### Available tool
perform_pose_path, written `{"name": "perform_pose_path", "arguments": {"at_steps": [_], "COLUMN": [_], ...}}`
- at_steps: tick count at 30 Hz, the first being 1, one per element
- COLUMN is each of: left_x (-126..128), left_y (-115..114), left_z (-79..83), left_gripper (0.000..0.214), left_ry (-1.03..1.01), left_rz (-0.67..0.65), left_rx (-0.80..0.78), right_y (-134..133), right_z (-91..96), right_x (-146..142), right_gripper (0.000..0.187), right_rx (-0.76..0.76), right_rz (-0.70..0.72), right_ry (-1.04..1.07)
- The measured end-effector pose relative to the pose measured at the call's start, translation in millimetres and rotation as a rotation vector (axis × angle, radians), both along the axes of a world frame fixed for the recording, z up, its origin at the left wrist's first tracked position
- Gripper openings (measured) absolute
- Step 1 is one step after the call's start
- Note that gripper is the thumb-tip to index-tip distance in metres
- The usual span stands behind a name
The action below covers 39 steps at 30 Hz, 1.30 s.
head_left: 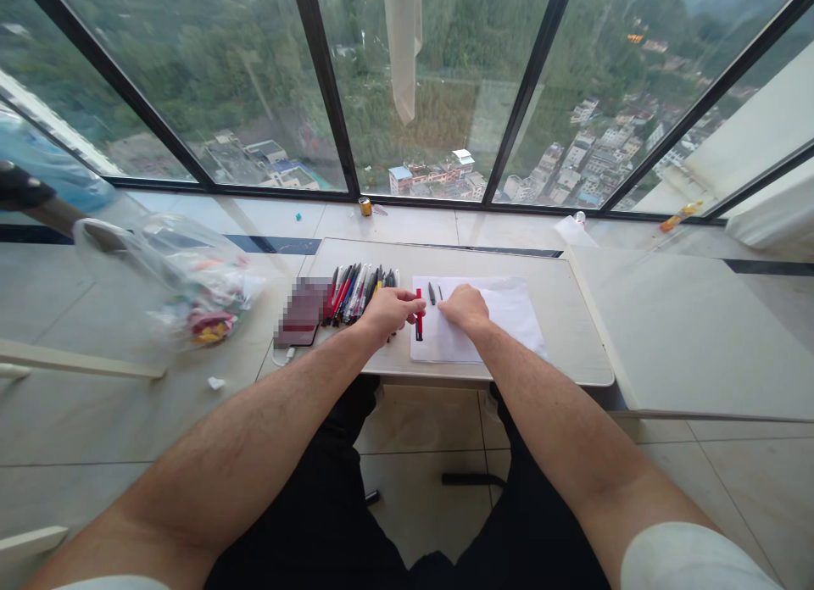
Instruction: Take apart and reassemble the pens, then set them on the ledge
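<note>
A red pen (419,317) with a black end is pinched upright between the thumb and fingers of my left hand (395,310), over the left part of some white paper (509,319). My right hand (465,306) rests on the paper with its fingers curled together. Its fingertips are beside a thin dark piece (440,292); whether they grip anything is hidden. Left of that piece lies a short dark pen part (432,293). Many pens (356,289) in red, blue, black and clear lie side by side left of the paper, partly behind my left hand.
All this is on a low white table (572,344). A dark red object (302,314), partly blurred out, with a white cable, lies at its left. A plastic bag (197,293) stands on the floor at left. A white panel (699,336) adjoins at right; windows rise behind.
</note>
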<state>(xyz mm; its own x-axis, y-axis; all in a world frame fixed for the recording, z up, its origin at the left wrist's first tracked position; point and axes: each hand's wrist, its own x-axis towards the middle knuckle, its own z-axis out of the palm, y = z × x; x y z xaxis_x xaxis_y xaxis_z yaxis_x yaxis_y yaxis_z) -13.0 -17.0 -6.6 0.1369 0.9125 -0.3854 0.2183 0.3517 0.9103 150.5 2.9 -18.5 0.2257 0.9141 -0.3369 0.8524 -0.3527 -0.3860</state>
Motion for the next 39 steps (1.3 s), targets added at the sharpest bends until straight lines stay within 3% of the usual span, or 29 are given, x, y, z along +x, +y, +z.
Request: {"name": "perform_pose_path", "arguments": {"at_steps": [9,17,20,26,29,32,39], "left_x": [6,6,5,4,7,12,20], "left_y": [-2,-3,-3,-3,-6,-8,-10], "left_z": [3.0,0.7,0.8,0.5,1.7,3.1,3.2], "left_gripper": [0.019,0.025,0.027,0.033,0.035,0.035,0.034], "left_ry": [0.02,0.015,0.013,-0.074,-0.097,-0.099,-0.111], "left_rz": [-0.001,-0.008,-0.019,-0.122,-0.166,-0.21,-0.253], "left_rx": [-0.002,-0.006,-0.004,0.017,0.005,0.014,0.031], "right_y": [-3,-2,0,-5,-13,-22,-31], "right_z": [1.3,-0.6,0.9,23.8,36.8,41.5,33.3], "right_x": [-8,-4,4,28,38,44,49], "right_gripper": [0.025,0.023,0.014,0.001,0.014,0.02,0.018], "right_rx": [0.08,0.064,0.094,0.267,0.318,0.327,0.343], "right_rz": [0.1,0.006,-0.045,-0.192,-0.231,-0.211,-0.161], "right_ry": [-0.12,0.018,0.183,0.88,1.137,1.236,1.208]}}
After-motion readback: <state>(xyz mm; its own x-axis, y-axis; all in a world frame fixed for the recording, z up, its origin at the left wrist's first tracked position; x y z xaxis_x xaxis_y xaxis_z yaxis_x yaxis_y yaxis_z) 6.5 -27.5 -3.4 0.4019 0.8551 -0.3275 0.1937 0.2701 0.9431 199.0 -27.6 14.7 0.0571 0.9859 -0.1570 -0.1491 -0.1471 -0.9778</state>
